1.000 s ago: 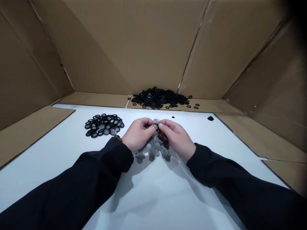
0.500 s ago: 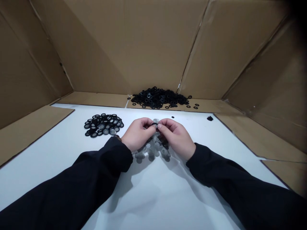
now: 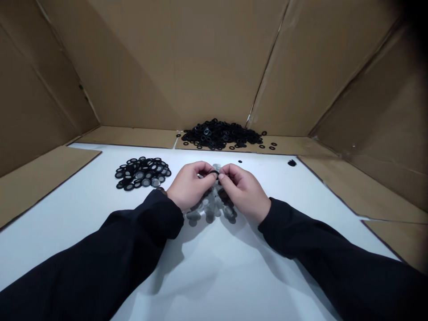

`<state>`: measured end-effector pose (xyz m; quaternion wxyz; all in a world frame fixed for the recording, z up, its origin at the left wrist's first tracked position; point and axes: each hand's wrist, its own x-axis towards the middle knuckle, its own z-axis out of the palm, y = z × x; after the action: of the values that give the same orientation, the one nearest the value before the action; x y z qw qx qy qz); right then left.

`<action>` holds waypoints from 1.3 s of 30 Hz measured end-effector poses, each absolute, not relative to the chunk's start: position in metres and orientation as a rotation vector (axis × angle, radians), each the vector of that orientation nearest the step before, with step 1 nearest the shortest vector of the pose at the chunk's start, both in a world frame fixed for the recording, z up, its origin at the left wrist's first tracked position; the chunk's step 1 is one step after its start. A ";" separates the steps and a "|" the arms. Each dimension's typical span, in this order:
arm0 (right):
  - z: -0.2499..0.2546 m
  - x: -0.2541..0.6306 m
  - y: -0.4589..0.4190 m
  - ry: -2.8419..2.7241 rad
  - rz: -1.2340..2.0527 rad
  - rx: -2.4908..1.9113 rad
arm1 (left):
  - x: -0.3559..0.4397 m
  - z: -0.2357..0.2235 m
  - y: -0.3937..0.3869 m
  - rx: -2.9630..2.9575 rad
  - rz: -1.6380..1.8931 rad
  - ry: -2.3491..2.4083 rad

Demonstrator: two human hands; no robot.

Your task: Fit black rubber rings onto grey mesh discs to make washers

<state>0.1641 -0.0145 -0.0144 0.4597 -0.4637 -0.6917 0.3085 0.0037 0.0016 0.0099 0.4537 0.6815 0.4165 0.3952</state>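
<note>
Between my two hands a small black rubber ring (image 3: 214, 172) is pinched, partly covered by the fingertips. My left hand (image 3: 191, 185) closes thumb and forefinger on its left side. My right hand (image 3: 245, 191) grips the right side the same way. Whether a mesh disc sits inside the ring I cannot tell. Under and behind the hands lies a loose heap of grey translucent discs (image 3: 210, 209), partly hidden by them. To the left of my left hand is a pile of black rings with grey discs in them (image 3: 143, 173).
A large heap of plain black rings (image 3: 222, 133) lies on the cardboard strip (image 3: 133, 137) at the back. Small black pieces (image 3: 292, 163) rest on the white table (image 3: 207, 267) at the right. Tall cardboard walls (image 3: 214, 58) enclose the back and both sides.
The ring is tilted slightly differently between the fingertips. Both hands stay in nearly the same place, and the whole view has shifted a little.
</note>
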 end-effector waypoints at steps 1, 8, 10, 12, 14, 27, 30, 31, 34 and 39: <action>-0.015 0.164 -0.014 -1.695 0.772 -1.138 | 0.004 0.009 0.002 1.677 0.972 1.020; -0.021 0.166 -0.013 -1.621 0.816 -1.102 | 0.002 0.007 0.004 1.664 0.918 1.034; -0.021 0.166 -0.012 -1.603 0.833 -1.084 | 0.002 0.006 0.004 1.656 0.938 1.031; -0.021 0.166 -0.012 -1.591 0.858 -1.072 | 0.002 0.006 0.004 1.637 0.975 1.018; -0.020 0.167 -0.013 -1.603 0.871 -1.078 | 0.002 0.007 0.004 1.623 1.003 1.007; -0.013 0.168 -0.016 -1.801 0.657 -1.135 | 0.002 0.014 0.000 1.719 0.914 1.049; -0.013 0.169 -0.017 -1.782 0.646 -1.134 | 0.002 0.012 0.001 1.706 0.923 1.027; -0.014 0.169 -0.017 -1.773 0.654 -1.131 | 0.002 0.012 0.002 1.702 0.923 1.020; -0.016 0.170 -0.017 -1.755 0.682 -1.129 | 0.001 0.010 0.003 1.698 0.908 1.020; -0.018 0.171 -0.016 -1.748 0.673 -1.121 | 0.002 0.009 0.004 1.676 0.904 1.032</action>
<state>0.1713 -0.0162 -0.0181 0.4612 -0.4558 -0.7104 0.2736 0.0017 0.0037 0.0092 0.4688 0.6835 0.4210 0.3686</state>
